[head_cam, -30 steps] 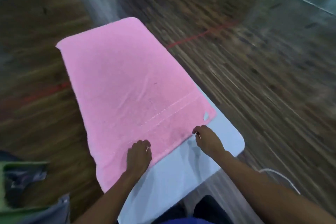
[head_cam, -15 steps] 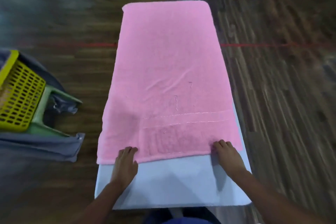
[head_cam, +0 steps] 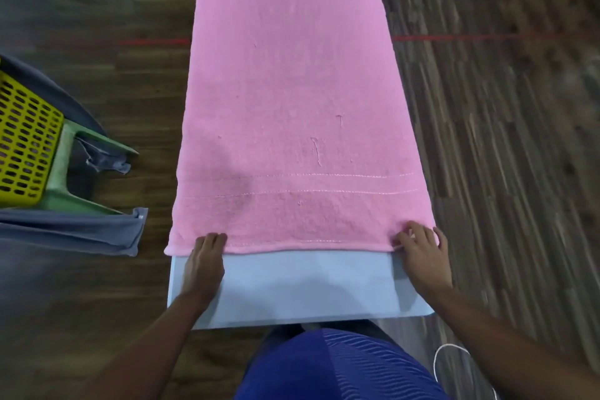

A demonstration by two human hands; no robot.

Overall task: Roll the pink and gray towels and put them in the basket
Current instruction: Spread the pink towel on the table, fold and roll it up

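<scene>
Head view: the near edge of the pink towel [head_cam: 292,91] is pressed by the flat left hand [head_cam: 204,260]. Its corner is pinched by the right hand [head_cam: 422,256]

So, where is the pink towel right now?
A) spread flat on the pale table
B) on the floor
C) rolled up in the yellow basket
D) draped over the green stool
A: the pink towel lies unrolled on the table, with the left hand and right hand at its near edge.

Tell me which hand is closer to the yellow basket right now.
Left. The left hand touches the pink towel at its corner on the basket side; the right hand is at the opposite corner, farther away.
</scene>
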